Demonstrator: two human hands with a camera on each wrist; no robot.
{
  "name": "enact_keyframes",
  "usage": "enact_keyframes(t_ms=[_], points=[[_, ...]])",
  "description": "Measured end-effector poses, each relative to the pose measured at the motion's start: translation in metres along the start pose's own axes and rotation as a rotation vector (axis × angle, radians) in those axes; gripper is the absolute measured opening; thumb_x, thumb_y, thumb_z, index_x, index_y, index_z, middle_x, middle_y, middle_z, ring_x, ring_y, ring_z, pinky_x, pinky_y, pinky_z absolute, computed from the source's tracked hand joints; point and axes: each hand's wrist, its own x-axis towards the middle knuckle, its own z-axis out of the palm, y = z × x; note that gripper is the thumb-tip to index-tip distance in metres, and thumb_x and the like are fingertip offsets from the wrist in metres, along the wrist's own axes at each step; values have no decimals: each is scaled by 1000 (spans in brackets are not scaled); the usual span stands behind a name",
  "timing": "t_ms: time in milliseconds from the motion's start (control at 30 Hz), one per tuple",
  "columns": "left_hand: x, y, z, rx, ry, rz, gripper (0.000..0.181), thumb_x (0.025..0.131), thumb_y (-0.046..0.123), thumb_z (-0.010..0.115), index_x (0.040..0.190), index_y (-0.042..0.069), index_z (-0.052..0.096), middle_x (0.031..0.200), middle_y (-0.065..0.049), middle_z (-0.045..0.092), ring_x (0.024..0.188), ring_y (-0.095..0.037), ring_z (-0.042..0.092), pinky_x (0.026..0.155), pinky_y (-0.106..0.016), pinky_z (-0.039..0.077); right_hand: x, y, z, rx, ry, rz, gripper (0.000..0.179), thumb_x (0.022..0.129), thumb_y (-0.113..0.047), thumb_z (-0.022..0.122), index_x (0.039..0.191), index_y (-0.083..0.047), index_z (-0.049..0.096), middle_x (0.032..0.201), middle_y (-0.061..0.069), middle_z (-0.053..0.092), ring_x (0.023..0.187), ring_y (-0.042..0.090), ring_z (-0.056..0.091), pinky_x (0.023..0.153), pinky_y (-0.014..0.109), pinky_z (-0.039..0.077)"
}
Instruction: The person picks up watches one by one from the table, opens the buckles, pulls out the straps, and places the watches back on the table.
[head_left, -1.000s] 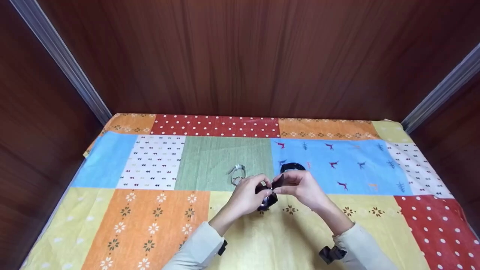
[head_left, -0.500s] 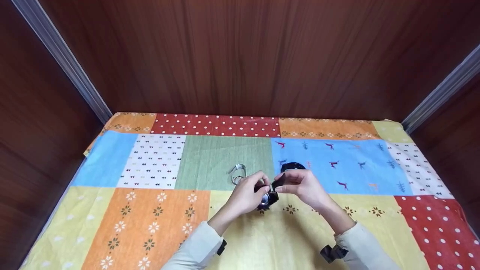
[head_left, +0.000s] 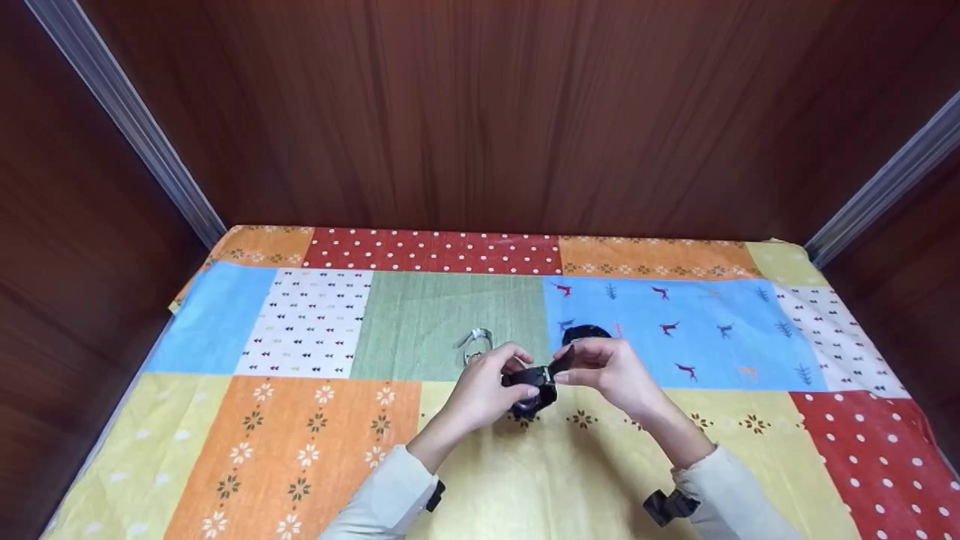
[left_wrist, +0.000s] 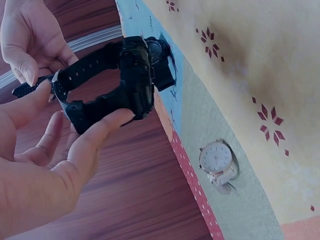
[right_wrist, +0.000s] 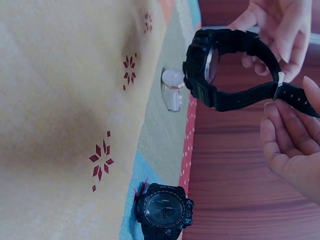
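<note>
Between both hands is a black wristwatch [head_left: 534, 405] with its strap bent round into a loop. My left hand [head_left: 481, 390] holds the watch along its strap and case side. The right hand [head_left: 611, 379] pinches the free end of the strap just past the metal buckle [right_wrist: 280, 80], through which the strap runs. In the right wrist view, the held watch [right_wrist: 200, 67] is above the cloth with its case turned sideways. The left wrist view shows the strap holes on the held watch [left_wrist: 137, 75]; the right fingers partly cover the strap tip.
A second black watch [right_wrist: 162, 210] lies face up beyond my right hand on a blue patch. A silver watch with a white dial [left_wrist: 216, 157] lies beyond my left hand on green. Patterned patchwork cloth [head_left: 300, 450] covers the table; brown wooden panels [head_left: 480, 112] stand behind.
My left fingers have shifted left from the buckle onto the strap, so more strap and the buckle show between the hands. The right hand has barely moved.
</note>
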Motion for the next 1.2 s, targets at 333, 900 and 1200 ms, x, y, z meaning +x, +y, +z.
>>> enact_keyframes(t_ms=[333, 900, 1200], points=[[-2, -4, -1, 117, 40, 9, 23, 71, 4, 74, 92, 4, 67, 93, -6, 65, 90, -22, 57, 84, -37, 42, 1, -3, 1, -35, 3, -31, 29, 73, 0, 73, 96, 12, 62, 86, 22, 64, 76, 14, 64, 72, 28, 52], [-2, -3, -4, 70, 104, 91, 20, 72, 5, 74, 91, 4, 68, 90, -4, 66, 87, -19, 58, 81, -35, 45, 2, 4, 0, -167, -59, -87, 35, 73, 0, 73, 104, 9, 61, 96, 21, 63, 87, 30, 62, 75, 29, 51], [-3, -3, -4, 82, 101, 110, 21, 72, 6, 75, 90, 2, 66, 91, -7, 65, 86, -21, 59, 80, -36, 46, 1, 8, 4, -267, -31, -170, 25, 74, 1, 72, 96, 8, 66, 90, 16, 63, 79, 28, 62, 71, 29, 53]])
